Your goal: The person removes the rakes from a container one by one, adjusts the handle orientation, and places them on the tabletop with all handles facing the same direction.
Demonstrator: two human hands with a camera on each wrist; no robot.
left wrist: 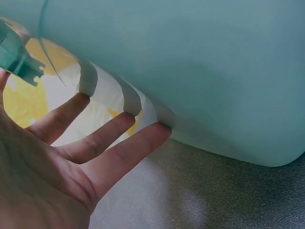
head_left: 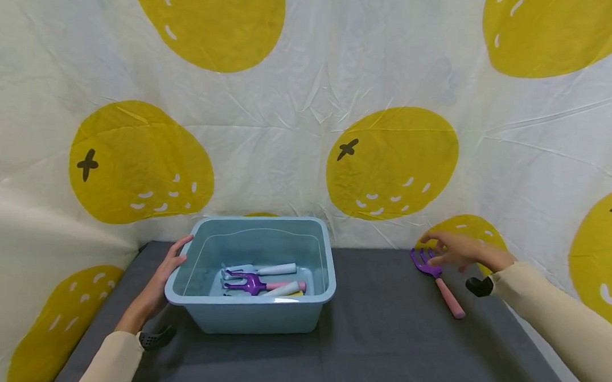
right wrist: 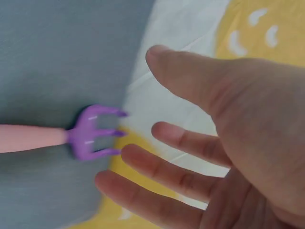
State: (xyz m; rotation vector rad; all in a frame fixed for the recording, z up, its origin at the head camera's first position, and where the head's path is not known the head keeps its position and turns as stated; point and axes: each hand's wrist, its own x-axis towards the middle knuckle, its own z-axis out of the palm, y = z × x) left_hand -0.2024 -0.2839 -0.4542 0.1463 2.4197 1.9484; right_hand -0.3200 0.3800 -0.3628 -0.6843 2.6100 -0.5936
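A light blue plastic tub (head_left: 259,317) stands on the dark table, with several small garden tools inside. Among them are a purple hand fork (head_left: 253,284) with a pink handle and a light blue fork (head_left: 277,269); other pieces are partly hidden. My left hand (head_left: 161,276) touches the tub's left side, its fingers extended against the outer wall (left wrist: 214,95). To the right of the tub lies another purple hand fork (head_left: 428,266) with a pink handle. Just above its tines hovers my right hand (head_left: 454,249), fingers spread and holding nothing; a gap shows in the right wrist view (right wrist: 190,143).
Behind the table (head_left: 371,330) hangs a white cloth (head_left: 297,156) printed with yellow fruit shapes, close to the far edge. The loose fork's tines point toward that edge. A dark band (head_left: 479,286) sits at my right wrist.
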